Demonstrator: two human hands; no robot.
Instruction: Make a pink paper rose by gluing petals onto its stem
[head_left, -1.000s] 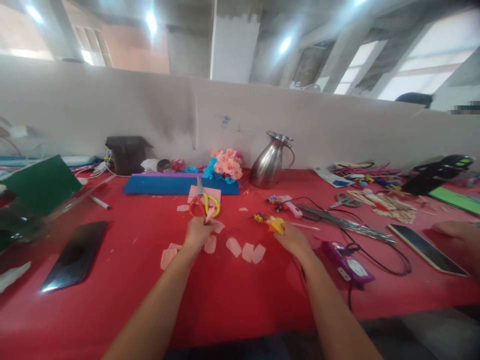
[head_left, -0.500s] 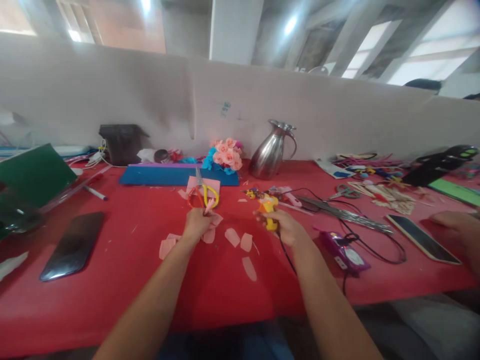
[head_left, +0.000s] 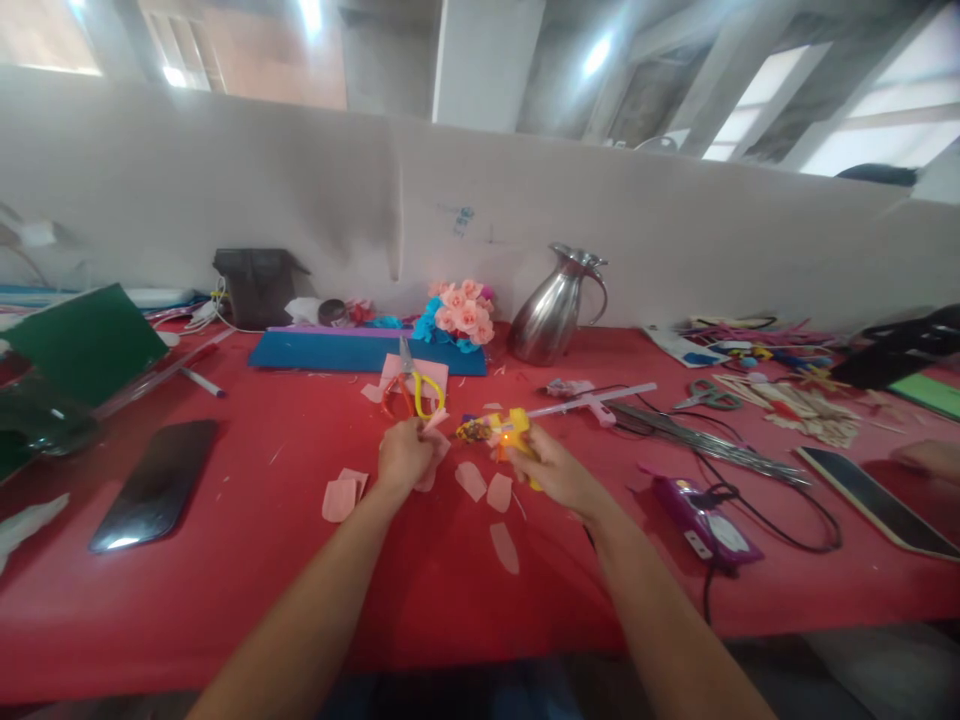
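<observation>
My right hand (head_left: 551, 465) is wrapped round a yellow glue gun (head_left: 516, 432); its nozzle points left and a glue stick (head_left: 592, 399) sticks out of its back. My left hand (head_left: 405, 455) is closed on a rolled pink paper petal (head_left: 435, 420), a little left of the nozzle and apart from it. Loose pink paper petals (head_left: 470, 481) lie on the red table (head_left: 450, 610) between and below my hands. Just beyond my left hand, scissors (head_left: 415, 388) with red and yellow handles rest on a pink sheet (head_left: 390, 370).
Behind stand a bunch of pink paper flowers (head_left: 463, 312) and a steel jug (head_left: 551, 305). A phone (head_left: 154, 485) lies at left. On the right are metal wires (head_left: 712, 445), a purple power box (head_left: 705, 520) with cables, and another phone (head_left: 877, 500) near another person's hand (head_left: 930, 458).
My right hand has brought the glue gun leftward, closer to my left hand, and its nozzle has turned to point left. My left hand keeps its hold on the petal. The view has shifted slightly.
</observation>
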